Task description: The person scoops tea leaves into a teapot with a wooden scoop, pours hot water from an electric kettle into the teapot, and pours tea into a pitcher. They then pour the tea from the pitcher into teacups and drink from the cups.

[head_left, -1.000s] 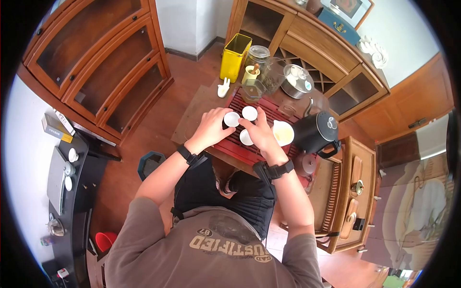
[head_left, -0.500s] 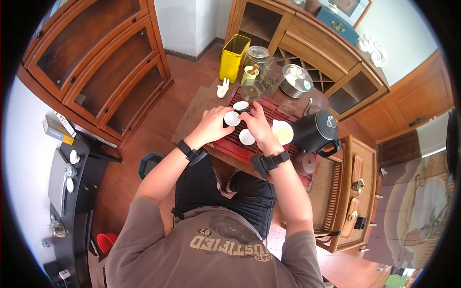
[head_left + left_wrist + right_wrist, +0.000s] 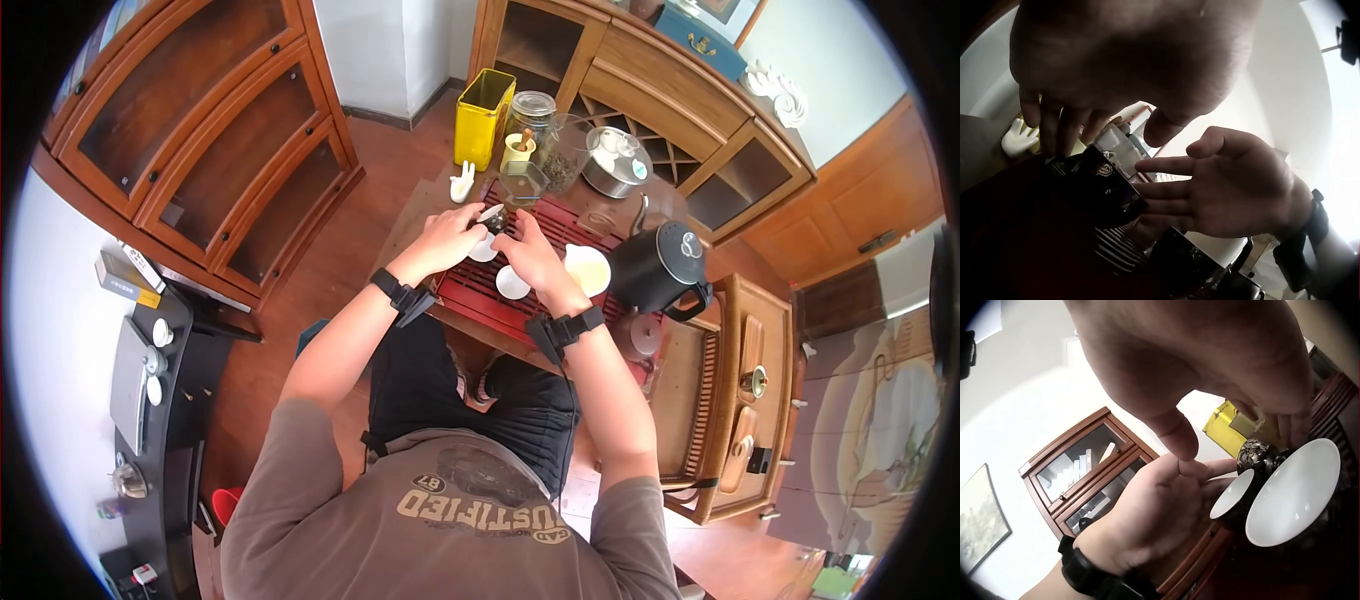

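A small tea cup, dark and patterned outside, leans on its side between both hands. My left hand reaches over the cups, its fingertips right at that tilted cup and its thumb apart. My right hand has straight fingers close to the cup's other side, as the left wrist view shows. Two more cups with white insides stand upright: the nearer-left cup partly under the hands, and the other cup below the right hand. The right wrist view shows the tilted cup's dark outside.
A red slatted tea tray lies under the cups. Right of the hands stand a white pitcher of yellowish tea, a black kettle and a brown teapot. Behind are a yellow tin, glass jar and white hand-shaped ornament.
The tilted cup has moved left and tipped further onto its side. My left hand has shifted from the upright cup up to it. The right hand has moved slightly left.
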Demonstrator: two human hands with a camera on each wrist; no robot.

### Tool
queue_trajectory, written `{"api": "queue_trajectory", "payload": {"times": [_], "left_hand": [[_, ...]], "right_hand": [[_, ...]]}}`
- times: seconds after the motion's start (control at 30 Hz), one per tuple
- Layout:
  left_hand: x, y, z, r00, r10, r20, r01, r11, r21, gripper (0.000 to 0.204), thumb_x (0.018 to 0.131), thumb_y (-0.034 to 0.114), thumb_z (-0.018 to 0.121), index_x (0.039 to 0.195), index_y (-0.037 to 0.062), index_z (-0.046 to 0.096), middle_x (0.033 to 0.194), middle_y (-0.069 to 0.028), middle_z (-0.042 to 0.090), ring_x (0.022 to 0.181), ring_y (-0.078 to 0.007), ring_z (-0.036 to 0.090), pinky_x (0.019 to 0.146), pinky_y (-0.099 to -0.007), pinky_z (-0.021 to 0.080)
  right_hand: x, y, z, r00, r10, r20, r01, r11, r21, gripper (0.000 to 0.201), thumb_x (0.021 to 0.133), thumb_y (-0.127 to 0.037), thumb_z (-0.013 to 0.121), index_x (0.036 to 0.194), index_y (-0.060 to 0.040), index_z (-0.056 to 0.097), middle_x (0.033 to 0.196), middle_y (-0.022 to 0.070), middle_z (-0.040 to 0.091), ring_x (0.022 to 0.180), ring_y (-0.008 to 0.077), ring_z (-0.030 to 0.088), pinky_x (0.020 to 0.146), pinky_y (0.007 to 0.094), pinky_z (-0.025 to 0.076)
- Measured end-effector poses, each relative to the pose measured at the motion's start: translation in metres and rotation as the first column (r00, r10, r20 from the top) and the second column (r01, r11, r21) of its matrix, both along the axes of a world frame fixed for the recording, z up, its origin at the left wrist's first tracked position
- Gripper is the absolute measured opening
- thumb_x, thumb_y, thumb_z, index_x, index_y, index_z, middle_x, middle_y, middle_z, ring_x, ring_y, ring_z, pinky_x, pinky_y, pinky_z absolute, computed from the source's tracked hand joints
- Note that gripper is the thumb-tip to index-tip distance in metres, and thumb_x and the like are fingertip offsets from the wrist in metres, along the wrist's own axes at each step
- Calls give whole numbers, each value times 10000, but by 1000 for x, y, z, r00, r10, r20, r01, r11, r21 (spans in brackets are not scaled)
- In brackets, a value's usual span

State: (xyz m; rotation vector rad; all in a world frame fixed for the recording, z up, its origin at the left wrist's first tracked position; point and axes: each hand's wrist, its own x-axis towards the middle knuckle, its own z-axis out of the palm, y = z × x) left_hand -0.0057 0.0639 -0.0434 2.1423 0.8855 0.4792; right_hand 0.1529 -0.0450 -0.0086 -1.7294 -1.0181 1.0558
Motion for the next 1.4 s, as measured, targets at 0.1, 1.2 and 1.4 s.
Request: {"api": "queue_trajectory", "payload": {"times": [0.1, 1.2, 1.4], "left_hand": [[3, 2, 3, 1000, -2, -11, 1, 997, -73, 535, 985, 278, 549, 1443, 3, 565, 1398, -230, 648, 1300, -380, 617, 1104, -432, 471], [11, 11, -19, 866, 148, 477, 119, 867, -484, 484, 928, -17, 563, 1410, -10, 521, 1404, -154, 584, 1338, -259, 557, 1145, -382, 447], [5, 3, -15, 887, 135, 442, 151, 819, -553, 521, 935, -16, 548, 1451, -7, 476, 1430, -176, 578, 1310, -250, 577, 1129, -380, 456]], "right_hand": [[0, 3, -3, 999, -6, -53, 7, 1000, 11, 917, 867, -214, 705, 1594, 114, 251, 1548, 322, 462, 1457, 369, 461, 1198, 390, 352], [14, 13, -25, 999, 10, -35, -7, 997, 82, 675, 886, -146, 678, 1473, 94, 450, 1317, 242, 660, 1221, 315, 641, 1038, 389, 489], [12, 7, -17, 1000, 19, 7, -19, 997, 80, 717, 884, -156, 677, 1500, 103, 416, 1344, 268, 645, 1251, 340, 637, 1068, 394, 480]]}}
